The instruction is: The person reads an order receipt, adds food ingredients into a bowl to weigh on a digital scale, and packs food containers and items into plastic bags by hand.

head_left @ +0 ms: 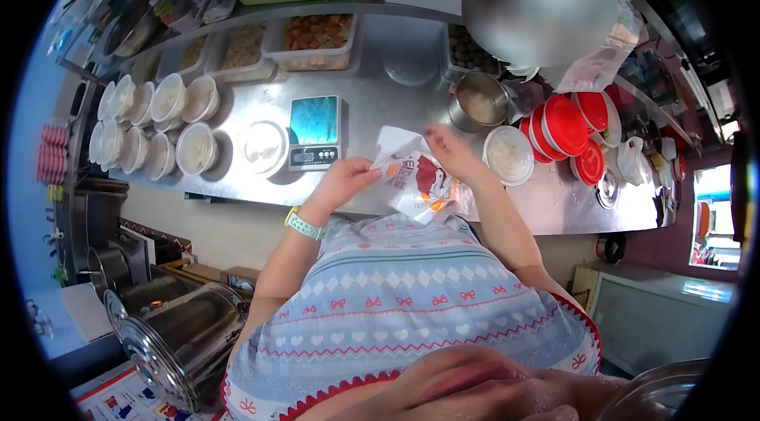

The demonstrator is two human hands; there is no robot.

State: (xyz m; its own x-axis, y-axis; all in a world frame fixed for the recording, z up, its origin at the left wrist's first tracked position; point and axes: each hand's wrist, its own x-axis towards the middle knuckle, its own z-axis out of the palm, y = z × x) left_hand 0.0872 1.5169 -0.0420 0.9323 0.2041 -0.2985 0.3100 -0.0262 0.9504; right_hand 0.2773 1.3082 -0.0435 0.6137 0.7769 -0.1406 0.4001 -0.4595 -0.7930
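In front of my apron, at the counter's near edge, a white bag (423, 181) with red and orange print hangs between my hands. My left hand (348, 180), with a pale green watch on its wrist, pinches the bag's left edge. My right hand (454, 152) is closed at the bag's upper right side, its fingertips curled by the rim. Left of the bag lies a digital kitchen scale (314, 124) with a bare blue-green platform. A round white-rimmed tub (509, 155) stands just right of my right hand.
Stacked filled plastic bowls (158, 128) and a round container (264, 148) occupy the left counter. Food tubs (317, 61) line the back. A metal pot (480, 102) and red lids (566, 127) stand right. Across the counter a person holds a plastic bag (590, 69).
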